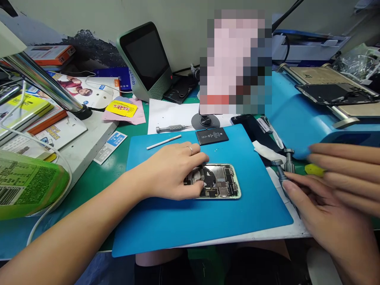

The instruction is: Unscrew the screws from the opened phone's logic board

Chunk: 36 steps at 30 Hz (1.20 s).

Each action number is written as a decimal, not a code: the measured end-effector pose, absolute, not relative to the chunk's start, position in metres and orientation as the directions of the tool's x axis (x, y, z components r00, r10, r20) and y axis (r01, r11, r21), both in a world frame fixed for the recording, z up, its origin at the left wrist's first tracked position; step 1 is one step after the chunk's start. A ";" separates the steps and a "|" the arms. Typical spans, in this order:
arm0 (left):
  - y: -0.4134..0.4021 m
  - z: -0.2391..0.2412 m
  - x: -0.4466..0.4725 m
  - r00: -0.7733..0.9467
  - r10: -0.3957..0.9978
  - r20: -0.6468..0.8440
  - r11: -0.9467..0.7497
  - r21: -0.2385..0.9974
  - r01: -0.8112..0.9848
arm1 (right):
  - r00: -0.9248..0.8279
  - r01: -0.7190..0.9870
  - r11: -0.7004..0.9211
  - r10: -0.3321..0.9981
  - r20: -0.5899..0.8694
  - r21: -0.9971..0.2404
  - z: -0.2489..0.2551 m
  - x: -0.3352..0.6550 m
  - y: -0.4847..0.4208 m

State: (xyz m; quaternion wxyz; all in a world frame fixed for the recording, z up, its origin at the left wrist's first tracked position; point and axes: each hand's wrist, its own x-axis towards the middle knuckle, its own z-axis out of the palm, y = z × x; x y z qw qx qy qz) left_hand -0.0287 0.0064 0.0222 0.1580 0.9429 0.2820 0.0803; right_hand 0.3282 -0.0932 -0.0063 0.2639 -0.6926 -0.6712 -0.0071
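Observation:
An opened phone (223, 183) with its boards and shields bare lies in the middle of a blue mat (192, 223). My left hand (172, 171) lies over the phone's left end, fingers curled down and pressing on it; a ring is on one finger. My right hand (332, 190) is at the mat's right edge with its fingers stretched out and blurred. Its thumb touches a grey metal screwdriver (280, 175) that lies there. A second grey screwdriver (289, 158) stands just behind it.
A black battery (211, 135), a white stick (164, 142) and another grey screwdriver (170, 128) lie at the mat's far edge. A blue machine (297, 114) rises at the right, a yellow piece (314, 170) beside it. A tilted screen device (147, 59) stands behind; a green packet (26, 186) lies left.

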 end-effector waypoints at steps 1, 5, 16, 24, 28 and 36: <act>0.005 0.022 -0.028 0.834 0.548 0.067 -0.794 0.353 0.494 | 0.139 0.919 0.020 0.918 0.371 -0.394 -0.010 0.324 -0.098; -0.001 0.022 -0.024 0.863 0.499 0.080 -0.813 0.389 0.433 | 0.249 0.841 -0.027 0.906 0.341 -0.540 -0.013 0.313 -0.103; -0.009 0.017 -0.008 0.885 0.465 0.010 -0.827 0.362 0.430 | 0.238 0.827 0.002 0.905 0.353 -0.563 -0.006 0.311 -0.105; -0.009 0.020 -0.004 0.875 0.484 0.001 -0.815 0.367 0.449 | 0.260 0.831 -0.026 0.901 0.346 -0.555 -0.013 0.317 -0.110; -0.009 0.021 -0.003 0.875 0.483 -0.017 -0.813 0.361 0.456 | 0.276 0.839 -0.040 0.890 0.362 -0.543 -0.017 0.318 -0.113; -0.010 0.023 -0.003 0.873 0.486 -0.037 -0.812 0.352 0.466 | 0.350 0.821 -0.138 0.888 0.298 -0.554 -0.033 0.346 -0.124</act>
